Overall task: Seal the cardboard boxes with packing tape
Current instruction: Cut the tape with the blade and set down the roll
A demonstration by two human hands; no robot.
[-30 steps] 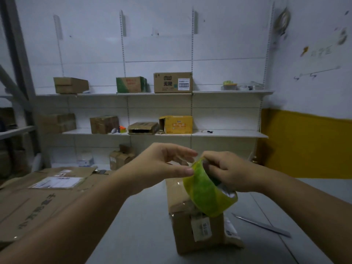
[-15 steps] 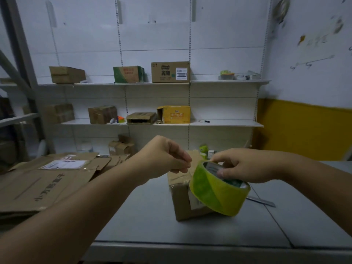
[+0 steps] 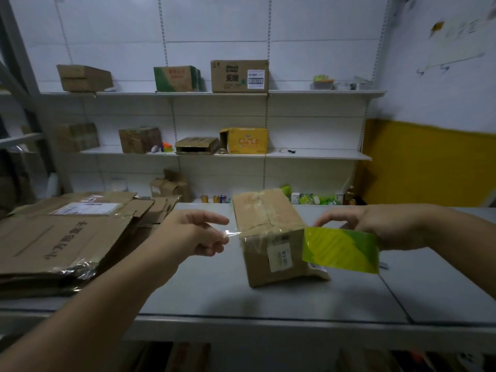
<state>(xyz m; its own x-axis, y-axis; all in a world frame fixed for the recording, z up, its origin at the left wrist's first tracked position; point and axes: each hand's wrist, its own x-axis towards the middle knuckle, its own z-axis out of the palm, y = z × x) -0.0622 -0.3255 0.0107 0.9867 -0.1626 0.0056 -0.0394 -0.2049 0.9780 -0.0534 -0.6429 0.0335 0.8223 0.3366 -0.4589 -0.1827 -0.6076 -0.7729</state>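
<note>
Left grip [image 3: 197, 232] pinching clear tape end [image 3: 233, 233], right grip [image 3: 375, 224] clasping green-yellow tape roll [image 3: 341, 249], cardboard box [image 3: 268, 218] between, on counter [image 3: 214, 291].

A grey worktop [image 3: 214, 299] spans the foreground, its far edge facing a white panelled back wall [image 3: 214, 22] where slotted metal uprights [image 3: 269, 36] carry an upper shelf [image 3: 322, 93] and a lower shelf [image 3: 322, 154], while the right-hand wall [image 3: 442, 98] is scuffed white above a mustard-yellow band [image 3: 429, 162], and the light is dim and bluish throughout.

Both forearms extending forward; left hand [image 3: 196, 233] pinching tape end [image 3: 228, 233]; right hand [image 3: 375, 224] gripping tape roll [image 3: 341, 248], fingers curling over top.
</note>
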